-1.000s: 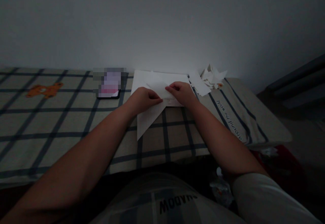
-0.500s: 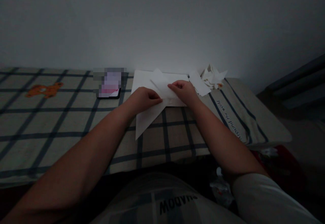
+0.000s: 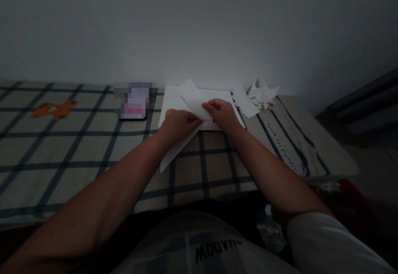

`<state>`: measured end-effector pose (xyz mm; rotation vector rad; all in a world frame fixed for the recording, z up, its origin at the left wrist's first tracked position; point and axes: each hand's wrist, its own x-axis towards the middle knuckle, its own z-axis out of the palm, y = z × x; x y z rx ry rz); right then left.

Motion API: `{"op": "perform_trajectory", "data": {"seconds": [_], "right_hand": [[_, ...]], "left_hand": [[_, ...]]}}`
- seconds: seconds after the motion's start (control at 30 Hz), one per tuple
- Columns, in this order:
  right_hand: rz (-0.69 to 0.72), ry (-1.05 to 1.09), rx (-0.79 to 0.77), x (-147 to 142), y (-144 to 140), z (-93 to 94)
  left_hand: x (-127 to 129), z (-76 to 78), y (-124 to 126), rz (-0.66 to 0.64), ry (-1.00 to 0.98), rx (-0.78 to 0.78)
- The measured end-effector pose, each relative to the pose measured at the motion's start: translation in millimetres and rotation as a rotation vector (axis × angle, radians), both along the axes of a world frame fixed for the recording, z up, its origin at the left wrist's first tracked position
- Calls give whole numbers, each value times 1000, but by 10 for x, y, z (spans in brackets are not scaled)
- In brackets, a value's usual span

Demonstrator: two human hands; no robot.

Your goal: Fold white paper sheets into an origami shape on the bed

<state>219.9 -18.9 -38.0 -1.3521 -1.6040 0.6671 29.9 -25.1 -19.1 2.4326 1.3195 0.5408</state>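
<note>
A folded sheet of white paper (image 3: 193, 98) is between my two hands, one strip slanting up and away and a pointed flap slanting down to the left. My left hand (image 3: 180, 124) pinches its near edge, fingertips closed on the paper and covering part of the flap. Just to the right, my right hand (image 3: 222, 112) grips the paper with thumb and forefinger near the middle. Beneath both hands lies a stack of flat white paper (image 3: 171, 95), its front edge showing under my wrists. The exact folds under the fingers are hidden.
A phone (image 3: 136, 102) with a blurred screen lies to the left. Loose paper pieces (image 3: 247, 103) and a folded paper shape (image 3: 263, 93) sit at the right. The checked cloth (image 3: 93, 149) covers the surface, which meets a wall (image 3: 199, 29) behind.
The folded paper has turned slightly, its upper strip shifting left and up, its lower point moving left. My fingertips have come closer together.
</note>
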Motion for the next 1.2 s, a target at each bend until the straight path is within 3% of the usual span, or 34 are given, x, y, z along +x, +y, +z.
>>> {"op": "perform_trajectory", "data": {"seconds": [0.1,0.3,0.63,0.77,0.87,1.07,1.2], "right_hand": [[-16,-3,9,7,7,-3],[-62,-48,74,63,67,-39],[-139,-24,23,116,116,-56],[-252,-8,15,213,178,-74],[-288,-22,8,280,213,-78],[-167,-165,-37,300,222,-45],[-274,-104,31,500,267,26]], "left_hand": [[-7,-11,21,16,-90,-78],[-22,-26,60,-68,-182,-154],[-35,-1,66,-96,-276,-130],[-25,13,47,-128,-319,-134],[-22,10,57,-93,-334,-114],[-36,-5,98,23,-386,-129],[-41,-9,104,51,-374,-120]]}}
